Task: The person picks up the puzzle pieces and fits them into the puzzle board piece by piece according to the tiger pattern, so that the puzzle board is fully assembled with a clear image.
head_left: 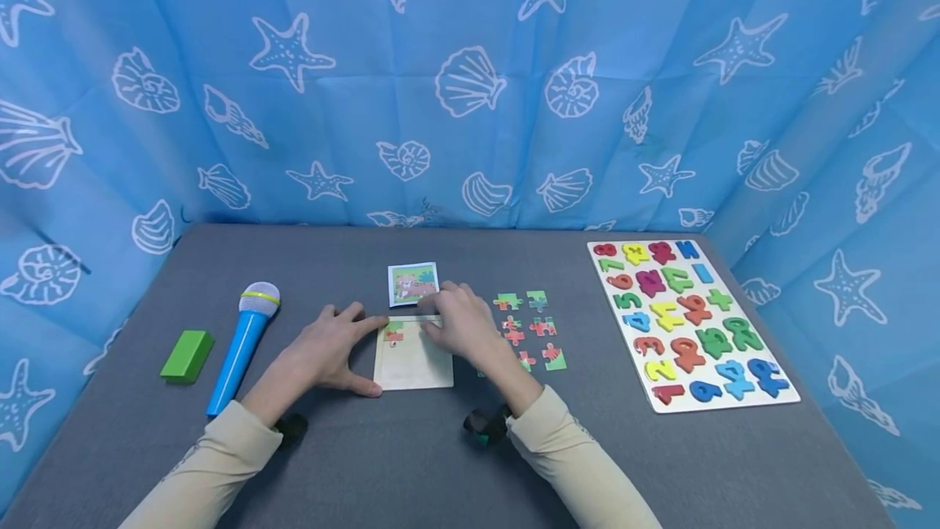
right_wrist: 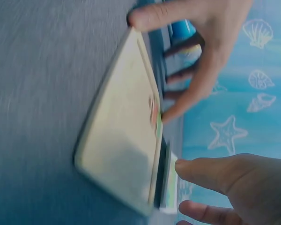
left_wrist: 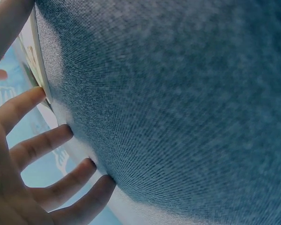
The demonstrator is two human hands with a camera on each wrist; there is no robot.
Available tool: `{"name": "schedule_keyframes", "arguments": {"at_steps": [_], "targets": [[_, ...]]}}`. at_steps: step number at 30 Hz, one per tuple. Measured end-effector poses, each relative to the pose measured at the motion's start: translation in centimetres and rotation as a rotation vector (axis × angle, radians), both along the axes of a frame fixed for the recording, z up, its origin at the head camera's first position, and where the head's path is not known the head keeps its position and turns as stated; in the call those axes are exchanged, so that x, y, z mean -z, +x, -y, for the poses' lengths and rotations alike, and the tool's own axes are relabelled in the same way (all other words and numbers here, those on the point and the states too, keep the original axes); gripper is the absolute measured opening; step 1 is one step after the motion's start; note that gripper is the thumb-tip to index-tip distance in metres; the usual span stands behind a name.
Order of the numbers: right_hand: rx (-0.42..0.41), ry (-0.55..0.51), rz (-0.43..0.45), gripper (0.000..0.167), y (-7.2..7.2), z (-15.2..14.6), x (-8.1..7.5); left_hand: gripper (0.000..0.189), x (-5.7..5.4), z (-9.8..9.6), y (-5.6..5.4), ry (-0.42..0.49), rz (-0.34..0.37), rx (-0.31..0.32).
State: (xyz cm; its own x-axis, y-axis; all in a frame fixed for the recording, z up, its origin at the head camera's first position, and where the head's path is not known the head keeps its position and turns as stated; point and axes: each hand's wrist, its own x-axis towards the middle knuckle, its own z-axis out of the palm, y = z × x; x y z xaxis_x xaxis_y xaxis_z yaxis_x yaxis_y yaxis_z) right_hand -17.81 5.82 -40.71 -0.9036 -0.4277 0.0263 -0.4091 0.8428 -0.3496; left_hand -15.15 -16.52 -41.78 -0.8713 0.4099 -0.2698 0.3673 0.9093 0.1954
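Head view shows the puzzle tray point(head_left: 419, 367) midway between the left and right edges of the tabletop point(head_left: 382, 464), apparently braced against sliding by the left hand point(head_left: 323, 353), grip spread wide, while the right hand's point(head_left: 466, 329) loosely parted grip seems empty.

The tray point(head_left: 416, 367) looks smooth wood, the tablecloth point(head_left: 367, 464) matt woven cloth, the microphone handle point(head_left: 241, 353) smooth plastic.
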Motion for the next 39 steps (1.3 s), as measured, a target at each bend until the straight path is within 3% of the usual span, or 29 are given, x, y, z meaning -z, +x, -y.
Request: {"name": "schedule_keyframes", "arguments": {"at_steps": [7,21,39], "targets": [[0.042,-0.017,-0.023,0.030,-0.8,-2.9,-0.5,0.106,0.0,-0.1,0.1,0.003,0.003,-0.004],[0.151,0.025,0.044,0.037,-2.0,-7.6,-0.9,0.111,0.1,-0.1,0.0,-0.001,0.009,-0.019],[0.183,0.052,0.145,0.039,-2.3,-9.5,0.1,0.110,-0.1,-0.2,0.1,0.000,0.037,-0.027]]}}
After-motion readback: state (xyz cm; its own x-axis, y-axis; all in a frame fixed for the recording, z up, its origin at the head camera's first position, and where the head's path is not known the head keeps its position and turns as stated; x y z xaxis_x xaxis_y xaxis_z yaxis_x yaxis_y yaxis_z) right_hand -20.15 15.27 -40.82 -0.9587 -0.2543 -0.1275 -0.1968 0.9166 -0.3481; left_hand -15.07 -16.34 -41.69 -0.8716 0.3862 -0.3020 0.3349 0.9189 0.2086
